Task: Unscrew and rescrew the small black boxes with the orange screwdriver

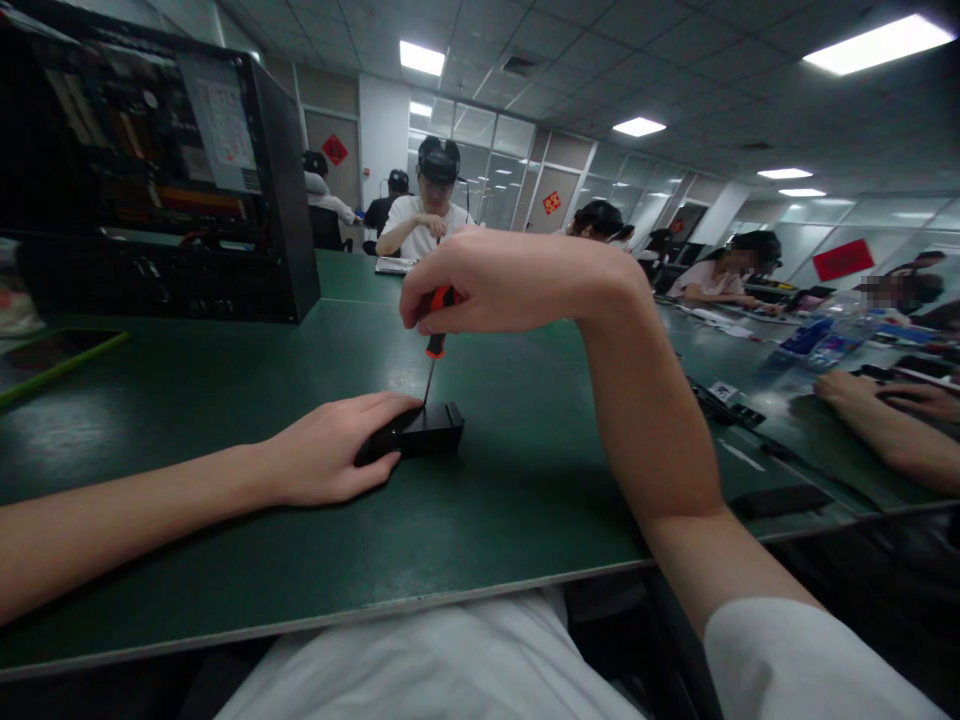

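A black box-shaped device point(431, 432) lies on the green tabletop in front of me. My left hand point(337, 447) is closed around its left end, thumb on the near side and fingers over the far side. Above it, my right hand point(480, 285) grips the orange and black handle of a screwdriver point(436, 345) from the top, wrist bent sharply. The screwdriver stands nearly upright, its thin shaft leaning slightly, with the tip at the top face of the device. What lies directly under the tip is too small to make out.
An open black computer case point(281, 190) stands at the back left, with a green-edged phone point(60, 362) before it. Cables point(720, 405) and a dark flat object point(780, 500) lie at right, near another person's hands point(855, 395). Across the table sits a person point(427, 215).
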`<control>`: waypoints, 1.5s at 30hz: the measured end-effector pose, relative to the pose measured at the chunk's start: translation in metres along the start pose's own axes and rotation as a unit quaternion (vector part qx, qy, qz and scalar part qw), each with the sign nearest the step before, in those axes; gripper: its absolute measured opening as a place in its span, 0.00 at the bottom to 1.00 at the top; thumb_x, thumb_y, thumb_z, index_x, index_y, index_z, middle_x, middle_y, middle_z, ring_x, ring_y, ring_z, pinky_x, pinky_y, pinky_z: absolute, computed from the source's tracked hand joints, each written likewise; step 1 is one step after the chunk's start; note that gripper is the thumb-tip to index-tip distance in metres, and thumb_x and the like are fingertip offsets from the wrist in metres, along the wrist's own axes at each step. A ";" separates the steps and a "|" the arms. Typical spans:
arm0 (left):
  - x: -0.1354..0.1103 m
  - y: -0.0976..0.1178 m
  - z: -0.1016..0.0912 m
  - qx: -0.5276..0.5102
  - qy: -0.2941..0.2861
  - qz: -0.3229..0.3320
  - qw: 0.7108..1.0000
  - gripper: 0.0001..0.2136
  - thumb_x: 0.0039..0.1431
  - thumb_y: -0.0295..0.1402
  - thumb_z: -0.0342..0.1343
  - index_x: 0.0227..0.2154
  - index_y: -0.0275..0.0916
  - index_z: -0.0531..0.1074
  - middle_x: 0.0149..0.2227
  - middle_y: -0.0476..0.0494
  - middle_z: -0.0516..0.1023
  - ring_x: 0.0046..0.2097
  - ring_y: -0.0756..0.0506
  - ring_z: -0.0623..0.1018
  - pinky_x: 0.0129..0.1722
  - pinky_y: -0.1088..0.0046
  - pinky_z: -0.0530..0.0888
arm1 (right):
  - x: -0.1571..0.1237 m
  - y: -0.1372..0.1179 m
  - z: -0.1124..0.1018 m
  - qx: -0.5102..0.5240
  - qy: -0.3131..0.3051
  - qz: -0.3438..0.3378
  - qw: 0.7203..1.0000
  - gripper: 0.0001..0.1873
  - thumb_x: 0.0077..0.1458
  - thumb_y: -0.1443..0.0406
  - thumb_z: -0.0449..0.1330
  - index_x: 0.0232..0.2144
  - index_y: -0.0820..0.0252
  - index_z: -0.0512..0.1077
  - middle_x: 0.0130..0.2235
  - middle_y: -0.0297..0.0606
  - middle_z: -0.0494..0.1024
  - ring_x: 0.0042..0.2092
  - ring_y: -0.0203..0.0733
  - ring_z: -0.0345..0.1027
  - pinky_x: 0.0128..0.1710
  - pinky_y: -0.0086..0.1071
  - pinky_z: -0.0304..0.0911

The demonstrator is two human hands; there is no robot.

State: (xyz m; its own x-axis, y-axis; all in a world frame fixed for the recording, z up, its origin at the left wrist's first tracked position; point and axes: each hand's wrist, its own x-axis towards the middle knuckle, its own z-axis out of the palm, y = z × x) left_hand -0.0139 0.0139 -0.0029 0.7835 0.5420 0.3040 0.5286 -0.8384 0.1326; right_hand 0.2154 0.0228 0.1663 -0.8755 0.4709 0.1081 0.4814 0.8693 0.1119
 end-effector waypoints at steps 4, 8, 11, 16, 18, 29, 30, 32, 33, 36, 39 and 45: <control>0.001 -0.001 0.001 0.005 0.002 0.002 1.000 0.24 0.66 0.35 0.52 0.63 0.37 0.60 0.59 0.36 0.73 0.57 0.39 0.77 0.57 0.64 0.73 | 0.001 0.000 0.000 0.005 -0.001 -0.001 1.000 0.10 0.62 0.66 0.58 0.42 0.58 0.79 0.39 0.27 0.82 0.37 0.29 0.70 0.38 0.26 0.62; 0.001 0.000 0.001 0.001 0.001 0.001 1.000 0.24 0.66 0.35 0.52 0.63 0.37 0.60 0.59 0.36 0.73 0.57 0.40 0.77 0.57 0.65 0.73 | 0.002 0.001 0.001 0.005 -0.010 0.007 1.000 0.10 0.61 0.67 0.59 0.42 0.57 0.79 0.39 0.27 0.82 0.38 0.30 0.70 0.39 0.27 0.62; 0.001 0.000 0.001 -0.003 0.000 -0.001 1.000 0.24 0.66 0.35 0.52 0.64 0.37 0.60 0.60 0.36 0.73 0.57 0.40 0.77 0.58 0.66 0.73 | 0.002 0.002 0.002 0.002 -0.008 -0.008 1.000 0.12 0.59 0.71 0.58 0.43 0.57 0.78 0.42 0.28 0.81 0.40 0.30 0.71 0.39 0.26 0.63; 0.000 0.001 0.001 -0.019 0.000 -0.012 1.000 0.25 0.66 0.35 0.53 0.64 0.36 0.61 0.60 0.36 0.73 0.57 0.40 0.77 0.58 0.65 0.72 | 0.003 -0.005 0.002 -0.026 -0.009 -0.045 0.999 0.14 0.58 0.73 0.59 0.44 0.56 0.78 0.47 0.30 0.79 0.44 0.33 0.69 0.44 0.28 0.62; 0.000 0.000 0.001 -0.034 0.000 -0.023 0.999 0.25 0.65 0.36 0.54 0.63 0.37 0.62 0.59 0.36 0.74 0.56 0.40 0.77 0.57 0.65 0.73 | 0.005 -0.009 0.002 -0.023 -0.003 -0.054 0.998 0.09 0.62 0.66 0.60 0.43 0.58 0.78 0.44 0.32 0.80 0.41 0.32 0.69 0.41 0.29 0.62; 0.005 -0.007 -0.001 -0.097 0.018 -0.084 0.992 0.22 0.67 0.46 0.54 0.56 0.37 0.71 0.52 0.39 0.80 0.50 0.41 0.80 0.50 0.66 0.76 | 0.006 -0.005 0.001 0.018 -0.001 -0.056 0.998 0.17 0.55 0.73 0.60 0.45 0.53 0.78 0.51 0.28 0.78 0.48 0.31 0.70 0.46 0.24 0.64; 0.005 -0.006 -0.001 -0.095 0.019 -0.084 0.992 0.22 0.66 0.46 0.54 0.56 0.37 0.71 0.52 0.39 0.80 0.50 0.40 0.80 0.50 0.66 0.76 | 0.005 -0.006 0.000 0.019 -0.003 -0.054 0.998 0.16 0.55 0.71 0.60 0.45 0.53 0.78 0.50 0.27 0.78 0.47 0.31 0.70 0.47 0.24 0.64; 0.004 -0.005 -0.001 -0.091 0.018 -0.085 0.992 0.22 0.66 0.45 0.54 0.56 0.37 0.71 0.52 0.38 0.80 0.50 0.40 0.80 0.51 0.66 0.76 | 0.006 -0.009 0.002 0.013 0.004 -0.032 0.999 0.10 0.59 0.67 0.60 0.43 0.54 0.78 0.45 0.28 0.80 0.42 0.31 0.70 0.45 0.26 0.65; 0.004 -0.005 -0.002 -0.088 0.015 -0.084 0.992 0.22 0.66 0.45 0.54 0.57 0.36 0.71 0.52 0.38 0.80 0.50 0.41 0.81 0.50 0.67 0.76 | 0.007 -0.010 0.003 0.005 0.012 -0.017 1.000 0.09 0.61 0.64 0.59 0.42 0.55 0.79 0.42 0.28 0.80 0.40 0.31 0.70 0.43 0.27 0.65; 0.004 -0.005 -0.002 -0.075 0.003 -0.080 0.994 0.24 0.66 0.45 0.54 0.59 0.36 0.70 0.51 0.39 0.81 0.48 0.41 0.82 0.47 0.69 0.76 | 0.009 -0.008 0.006 -0.009 0.031 0.004 0.999 0.10 0.61 0.66 0.57 0.40 0.56 0.79 0.38 0.29 0.81 0.37 0.31 0.69 0.41 0.27 0.64; 0.003 -0.005 -0.003 -0.065 0.002 -0.069 0.996 0.24 0.65 0.46 0.54 0.59 0.37 0.70 0.50 0.39 0.82 0.46 0.42 0.82 0.44 0.70 0.76 | 0.007 -0.003 0.005 -0.001 0.010 -0.019 1.000 0.16 0.56 0.72 0.57 0.43 0.55 0.79 0.44 0.29 0.81 0.41 0.31 0.71 0.42 0.26 0.63; 0.002 -0.006 -0.004 -0.064 0.004 -0.055 0.996 0.24 0.66 0.46 0.54 0.59 0.38 0.69 0.49 0.40 0.82 0.44 0.43 0.82 0.42 0.72 0.75 | 0.005 -0.003 0.003 -0.032 -0.007 -0.033 0.999 0.13 0.63 0.61 0.59 0.47 0.58 0.77 0.48 0.36 0.79 0.44 0.36 0.71 0.42 0.31 0.64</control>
State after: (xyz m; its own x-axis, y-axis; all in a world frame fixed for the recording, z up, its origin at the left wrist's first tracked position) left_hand -0.0165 0.0200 0.0005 0.7197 0.6315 0.2885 0.5653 -0.7742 0.2846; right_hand 0.2099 0.0231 0.1636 -0.9059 0.4149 0.0849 0.4235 0.8874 0.1820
